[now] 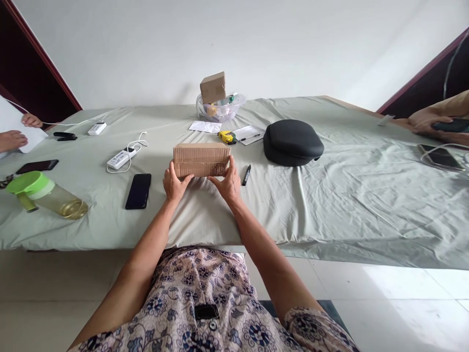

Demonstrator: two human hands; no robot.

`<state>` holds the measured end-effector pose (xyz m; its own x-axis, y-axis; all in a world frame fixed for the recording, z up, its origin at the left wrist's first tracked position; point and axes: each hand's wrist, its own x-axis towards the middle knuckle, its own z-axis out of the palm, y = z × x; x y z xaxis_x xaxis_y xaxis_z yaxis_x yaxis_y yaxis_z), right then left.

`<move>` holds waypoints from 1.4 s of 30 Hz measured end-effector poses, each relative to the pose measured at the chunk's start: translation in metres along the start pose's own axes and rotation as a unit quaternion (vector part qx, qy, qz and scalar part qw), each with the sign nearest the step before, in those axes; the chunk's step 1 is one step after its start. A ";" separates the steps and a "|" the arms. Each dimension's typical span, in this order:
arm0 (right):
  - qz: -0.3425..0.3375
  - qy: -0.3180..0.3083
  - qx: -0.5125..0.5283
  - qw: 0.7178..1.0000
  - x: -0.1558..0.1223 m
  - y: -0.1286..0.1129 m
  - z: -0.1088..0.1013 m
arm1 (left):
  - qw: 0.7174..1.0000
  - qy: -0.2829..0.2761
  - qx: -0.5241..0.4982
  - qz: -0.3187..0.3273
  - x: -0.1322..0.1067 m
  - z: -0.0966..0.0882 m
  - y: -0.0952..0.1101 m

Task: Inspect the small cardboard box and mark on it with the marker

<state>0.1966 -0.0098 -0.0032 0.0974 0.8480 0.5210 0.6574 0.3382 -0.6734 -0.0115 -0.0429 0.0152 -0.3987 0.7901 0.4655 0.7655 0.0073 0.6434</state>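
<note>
Flat brown cardboard box [202, 159], scuffed front; left hand [173, 184], right hand [229, 183] grasping its ends

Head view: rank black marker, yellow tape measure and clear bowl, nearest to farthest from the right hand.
1. Black marker, just right of the right hand.
2. Yellow tape measure, beyond the cardboard box it grips.
3. Clear bowl, farthest back.

Plain brown cardboard box [201, 159] with a dark scribbled patch on its front, pale grey-green sheet [348, 186], black phone [138, 191], black marker [246, 174], black case [293, 142], white power strip [119, 159], yellow tape measure [226, 137], lime-green lid [27, 182] on a clear bottle [60, 200], beige dress [205, 303] with dark blue floral print
</note>
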 end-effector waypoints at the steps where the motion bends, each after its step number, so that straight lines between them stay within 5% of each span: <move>1: 0.005 0.007 -0.015 1.000 -0.001 -0.003 -0.001 | 1.000 -0.002 0.014 0.000 -0.002 0.000 0.002; 9: -0.002 0.036 -0.052 0.998 -0.005 -0.007 0.001 | 0.999 0.009 0.043 0.021 -0.009 0.005 0.009; 19: -0.080 0.111 0.095 0.986 0.007 0.012 0.004 | 0.993 0.081 -0.033 0.074 0.004 0.006 -0.013; 25: -0.046 0.145 0.173 0.973 0.010 0.005 -0.008 | 0.990 0.082 -0.076 0.081 0.004 0.000 -0.011; 33: 0.019 0.110 0.173 0.979 0.010 0.003 -0.012 | 0.993 0.060 -0.086 0.046 0.005 -0.003 -0.008; 42: 0.116 0.006 0.059 0.991 0.018 0.022 -0.004 | 0.998 -0.048 -0.011 -0.041 0.008 0.001 -0.011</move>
<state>0.2161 0.0112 -0.0063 0.2454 0.9041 0.3498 0.5236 0.1801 -0.8327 -0.0228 -0.0360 0.0114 -0.4080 0.8424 0.3518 0.7206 0.0606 0.6907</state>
